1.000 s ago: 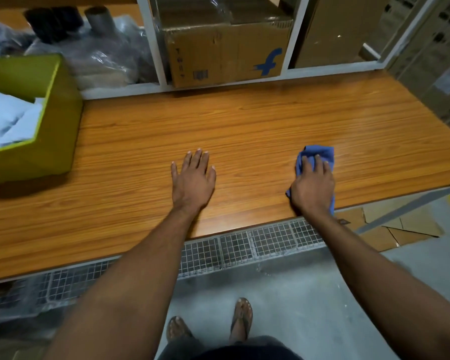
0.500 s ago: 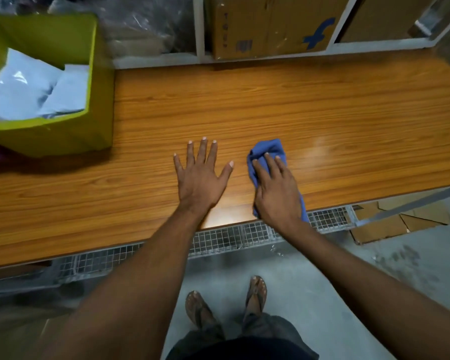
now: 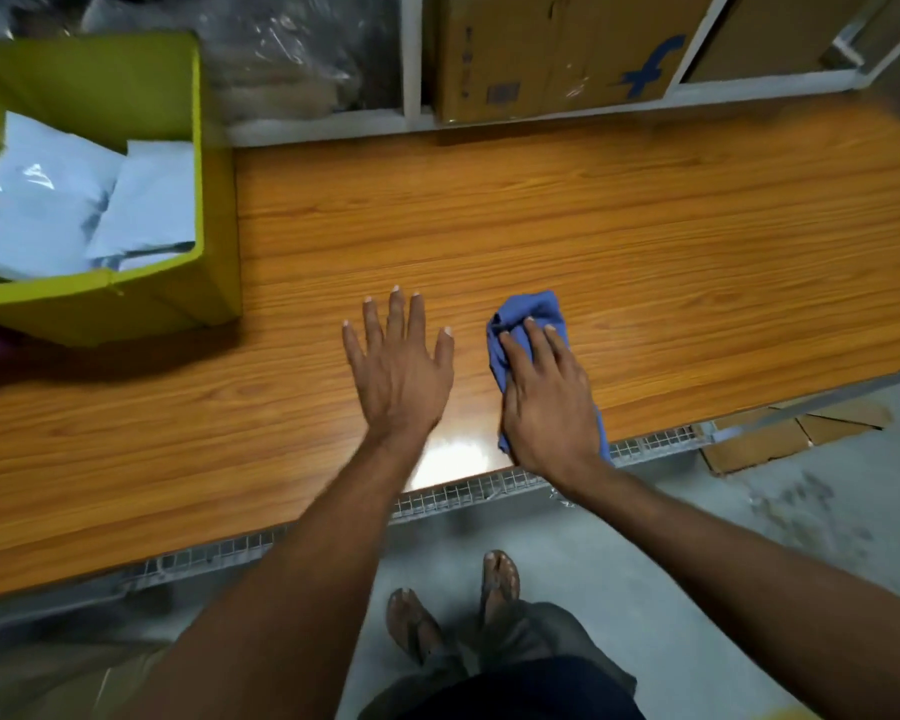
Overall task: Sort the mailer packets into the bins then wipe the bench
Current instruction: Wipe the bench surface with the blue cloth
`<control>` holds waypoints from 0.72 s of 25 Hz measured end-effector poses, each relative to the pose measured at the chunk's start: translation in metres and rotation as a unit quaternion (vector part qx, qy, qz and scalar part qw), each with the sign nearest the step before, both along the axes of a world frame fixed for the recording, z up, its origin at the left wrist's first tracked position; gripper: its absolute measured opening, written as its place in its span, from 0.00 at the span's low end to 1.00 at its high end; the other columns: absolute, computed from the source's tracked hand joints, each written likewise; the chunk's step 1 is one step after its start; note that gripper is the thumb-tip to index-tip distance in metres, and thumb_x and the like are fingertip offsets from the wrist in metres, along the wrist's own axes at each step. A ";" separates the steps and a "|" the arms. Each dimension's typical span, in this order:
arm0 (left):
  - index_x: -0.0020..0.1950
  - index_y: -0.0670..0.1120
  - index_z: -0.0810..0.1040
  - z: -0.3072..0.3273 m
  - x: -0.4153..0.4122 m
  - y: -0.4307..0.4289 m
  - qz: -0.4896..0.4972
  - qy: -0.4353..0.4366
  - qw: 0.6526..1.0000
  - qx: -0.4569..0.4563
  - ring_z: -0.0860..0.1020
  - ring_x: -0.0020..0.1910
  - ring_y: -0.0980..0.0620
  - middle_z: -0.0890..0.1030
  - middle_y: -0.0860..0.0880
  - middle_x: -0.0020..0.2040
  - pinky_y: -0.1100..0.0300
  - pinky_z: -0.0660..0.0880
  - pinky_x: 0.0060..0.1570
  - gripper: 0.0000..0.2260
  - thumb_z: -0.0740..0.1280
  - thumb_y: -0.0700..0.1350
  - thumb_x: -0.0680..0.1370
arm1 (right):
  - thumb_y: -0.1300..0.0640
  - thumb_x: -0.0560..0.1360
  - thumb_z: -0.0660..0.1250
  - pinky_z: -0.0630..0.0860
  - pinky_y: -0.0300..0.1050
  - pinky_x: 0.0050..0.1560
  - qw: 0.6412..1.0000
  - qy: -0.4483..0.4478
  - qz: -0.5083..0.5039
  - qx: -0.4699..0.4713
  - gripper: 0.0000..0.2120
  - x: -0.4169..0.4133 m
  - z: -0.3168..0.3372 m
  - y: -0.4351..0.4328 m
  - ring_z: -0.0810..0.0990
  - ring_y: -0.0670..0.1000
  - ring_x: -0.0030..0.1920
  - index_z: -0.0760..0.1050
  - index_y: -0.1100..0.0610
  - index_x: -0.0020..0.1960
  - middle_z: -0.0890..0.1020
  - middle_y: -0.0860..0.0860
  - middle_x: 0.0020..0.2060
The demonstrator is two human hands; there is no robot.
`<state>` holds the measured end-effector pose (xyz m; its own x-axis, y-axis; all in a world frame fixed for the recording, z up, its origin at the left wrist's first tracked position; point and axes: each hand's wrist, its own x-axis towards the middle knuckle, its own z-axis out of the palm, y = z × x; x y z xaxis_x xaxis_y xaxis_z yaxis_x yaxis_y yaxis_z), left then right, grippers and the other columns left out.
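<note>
Blue cloth [image 3: 533, 309], soft and bunched into folds, lies under my right hand [image 3: 546, 402] at the near edge of the surface [image 3: 619, 226], right of centre. My fingers lie almost straight and close together over it, pressing it down onto the wood. Its far folds poke out past my fingertips, and a bit shows to the right of my wrist. My left hand [image 3: 401, 371] rests flat just left of it, palm down, fingers straight and fanned out, thumb toward the cloth, holding nothing. The two hands are near each other but apart. Both forearms reach in bare from the near side.

Long wood grain runs left to right across the orange-brown surface, which is smooth enough to throw back a bright glare patch between my wrists. Wire mesh [image 3: 463, 493] runs under its near edge.

At the far left stands a lime-green bin [image 3: 126, 309] with stiff, flat walls, square corners and an open top. Inside it lie pale, glossy packets [image 3: 48, 200], heaped loosely and slanting, filling it partway. A shelf [image 3: 411, 54] with a pale frame runs along the far side. In it sits a brown box [image 3: 541, 49] with a blue mark on its front, and left of that is crinkled clear plastic [image 3: 292, 54]. Below, on the grey floor [image 3: 645, 563], are my feet [image 3: 500, 574] in sandals and, off to the right, flattened cardboard [image 3: 759, 444].
</note>
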<state>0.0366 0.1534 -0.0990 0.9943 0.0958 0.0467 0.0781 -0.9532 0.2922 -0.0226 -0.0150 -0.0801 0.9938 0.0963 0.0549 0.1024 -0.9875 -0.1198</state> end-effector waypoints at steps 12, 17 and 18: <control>0.85 0.54 0.49 0.001 0.017 0.017 -0.024 0.047 0.998 0.040 0.43 0.83 0.41 0.47 0.48 0.85 0.33 0.41 0.77 0.32 0.44 0.67 0.83 | 0.51 0.80 0.51 0.59 0.54 0.78 0.997 -0.047 -0.058 -0.009 0.28 0.160 -0.006 -0.002 0.61 0.59 0.79 0.64 0.55 0.79 0.64 0.58 0.79; 0.84 0.54 0.56 0.003 0.011 0.015 -0.009 0.038 0.998 0.047 0.51 0.83 0.42 0.55 0.50 0.84 0.35 0.49 0.77 0.27 0.48 0.60 0.85 | 0.52 0.77 0.51 0.62 0.57 0.77 0.988 -0.033 0.141 -0.059 0.30 0.167 -0.021 0.014 0.62 0.60 0.78 0.64 0.56 0.79 0.65 0.59 0.78; 0.83 0.54 0.59 0.005 0.015 0.018 -0.008 0.024 0.999 0.046 0.55 0.82 0.42 0.59 0.49 0.83 0.37 0.52 0.77 0.27 0.50 0.60 0.85 | 0.51 0.78 0.50 0.62 0.56 0.77 0.991 -0.034 0.115 -0.061 0.30 0.189 -0.017 0.014 0.62 0.60 0.78 0.63 0.56 0.79 0.65 0.59 0.78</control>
